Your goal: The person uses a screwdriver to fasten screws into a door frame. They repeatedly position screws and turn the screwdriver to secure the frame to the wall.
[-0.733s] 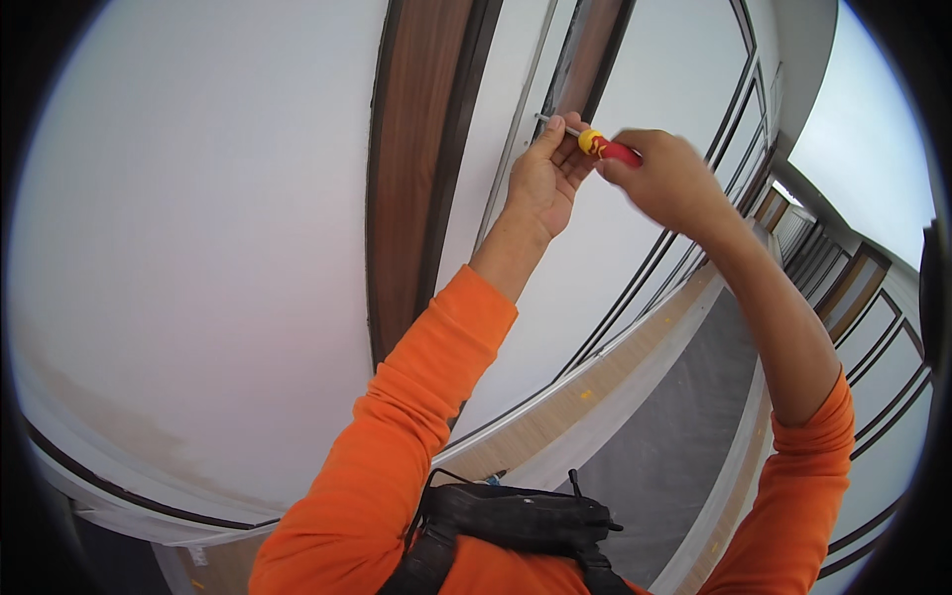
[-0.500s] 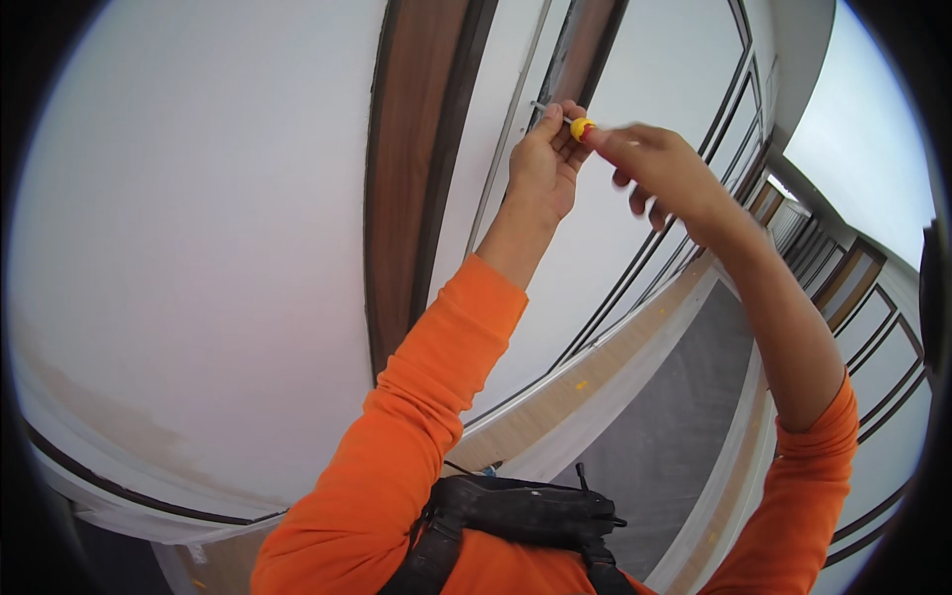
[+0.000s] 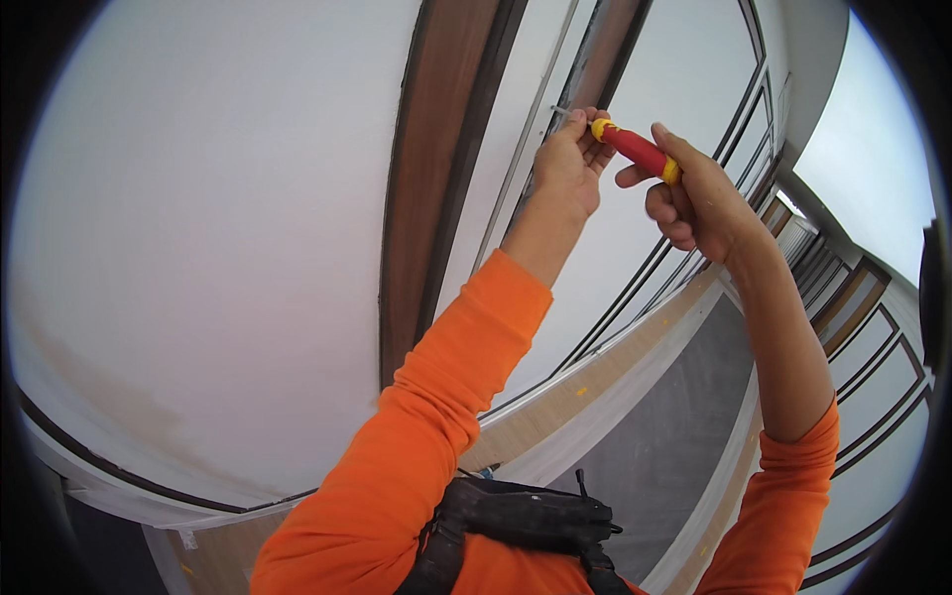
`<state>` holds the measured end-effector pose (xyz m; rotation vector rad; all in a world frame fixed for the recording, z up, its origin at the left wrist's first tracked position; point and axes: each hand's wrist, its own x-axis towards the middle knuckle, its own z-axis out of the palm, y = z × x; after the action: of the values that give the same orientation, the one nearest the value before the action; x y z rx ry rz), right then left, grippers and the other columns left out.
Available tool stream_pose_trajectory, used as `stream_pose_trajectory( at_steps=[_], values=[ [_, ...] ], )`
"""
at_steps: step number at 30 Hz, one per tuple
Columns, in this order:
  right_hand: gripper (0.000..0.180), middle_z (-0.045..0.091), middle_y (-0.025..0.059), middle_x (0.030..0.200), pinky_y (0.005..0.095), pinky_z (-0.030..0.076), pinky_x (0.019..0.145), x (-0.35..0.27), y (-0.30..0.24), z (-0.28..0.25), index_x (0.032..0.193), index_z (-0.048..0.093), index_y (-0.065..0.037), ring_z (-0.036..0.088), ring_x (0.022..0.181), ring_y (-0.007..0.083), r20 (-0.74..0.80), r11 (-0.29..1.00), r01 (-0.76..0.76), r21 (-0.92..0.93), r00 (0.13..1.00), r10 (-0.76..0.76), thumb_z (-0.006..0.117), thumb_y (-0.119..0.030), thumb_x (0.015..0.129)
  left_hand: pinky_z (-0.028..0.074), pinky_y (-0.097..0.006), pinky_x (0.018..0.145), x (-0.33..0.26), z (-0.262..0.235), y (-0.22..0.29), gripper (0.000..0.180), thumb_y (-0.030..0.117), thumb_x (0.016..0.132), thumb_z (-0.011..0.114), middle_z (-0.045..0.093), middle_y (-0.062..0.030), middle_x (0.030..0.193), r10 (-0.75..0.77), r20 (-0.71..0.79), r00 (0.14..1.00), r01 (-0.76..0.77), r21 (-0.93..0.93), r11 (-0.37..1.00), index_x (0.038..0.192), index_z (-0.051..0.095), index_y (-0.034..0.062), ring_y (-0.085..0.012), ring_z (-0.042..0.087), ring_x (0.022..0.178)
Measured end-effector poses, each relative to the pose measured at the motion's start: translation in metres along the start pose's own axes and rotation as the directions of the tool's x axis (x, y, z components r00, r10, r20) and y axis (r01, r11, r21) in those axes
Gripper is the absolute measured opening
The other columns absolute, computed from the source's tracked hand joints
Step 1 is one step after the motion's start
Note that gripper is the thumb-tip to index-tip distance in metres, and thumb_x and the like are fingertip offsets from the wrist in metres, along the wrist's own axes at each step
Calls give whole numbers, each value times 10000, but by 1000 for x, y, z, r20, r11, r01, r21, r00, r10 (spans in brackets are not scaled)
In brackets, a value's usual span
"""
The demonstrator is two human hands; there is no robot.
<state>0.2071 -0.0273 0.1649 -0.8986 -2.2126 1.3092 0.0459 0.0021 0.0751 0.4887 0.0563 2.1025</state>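
My right hand grips the red handle of a screwdriver with yellow rings, its tip end pointing left toward a dark vertical strip in the white wall. My left hand is raised against that strip, fingers pinched around the screwdriver's front end, where a small metal screw or pin sticks out of the wall. Both arms wear orange sleeves, the right one pushed up above the forearm. The screwdriver's blade is hidden behind my left fingers.
A wide brown wooden strip runs up the white wall to the left. Below lie a light wood skirting, a grey floor edged with white sheeting, and more framed panels at the right. A black pouch hangs at my chest.
My right hand opened and shifted on the screwdriver, then closed again further back on its red handle. The left hand stayed pinched at the strip.
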Motion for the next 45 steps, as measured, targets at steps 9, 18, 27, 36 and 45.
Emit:
stream_pose_trajectory(
  at_steps=[9, 18, 27, 36, 45],
  values=[
    [519, 636, 113, 689, 345, 527, 609, 14, 33, 7, 1153, 620, 15, 658, 660, 255, -211, 528, 249, -812, 719, -663, 605, -481, 1001, 537, -351, 982, -14, 6, -4, 234, 240, 1119, 503, 707, -99, 1177, 18, 52, 998, -21, 40, 999, 1215, 613, 57, -196, 663, 1087],
    [627, 533, 0, 614, 233, 331, 454, 2, 8, -1, 1016, 658, -4, 450, 478, 83, -156, 991, 128, 25, 980, -123, 482, -606, 1032, 535, -360, 1010, -11, 13, -7, 222, 213, 1126, 482, 691, -110, 1205, 42, 52, 998, -40, -44, 998, 1211, 608, 52, -208, 650, 1132],
    [482, 557, 55, 817, 288, 486, 487, -12, 13, 15, 1309, 563, 17, 612, 591, 129, -174, 899, 244, -364, 930, -323, 586, -395, 1060, 518, -389, 1054, -10, 10, -9, 277, 251, 1141, 429, 681, -91, 1235, 66, 49, 997, -66, -3, 998, 1254, 602, 67, -225, 639, 1175],
    [499, 545, 30, 735, 292, 465, 484, 2, 21, 13, 1290, 601, 14, 563, 554, 140, -230, 945, 226, -238, 932, -281, 564, -420, 1046, 522, -378, 1041, -11, 5, -10, 265, 249, 1138, 443, 676, -100, 1230, -2, 40, 999, 1, 23, 1000, 1253, 594, 63, -229, 634, 1171],
    [333, 594, 69, 667, 346, 483, 483, 4, 13, -5, 1121, 593, -8, 650, 575, 208, -74, 901, 210, -381, 964, -256, 653, -314, 1004, 529, -382, 993, -5, 5, -16, 289, 292, 1124, 493, 685, -90, 1266, 66, 61, 996, -63, -45, 997, 1280, 587, 68, -215, 657, 1128]
  ],
)
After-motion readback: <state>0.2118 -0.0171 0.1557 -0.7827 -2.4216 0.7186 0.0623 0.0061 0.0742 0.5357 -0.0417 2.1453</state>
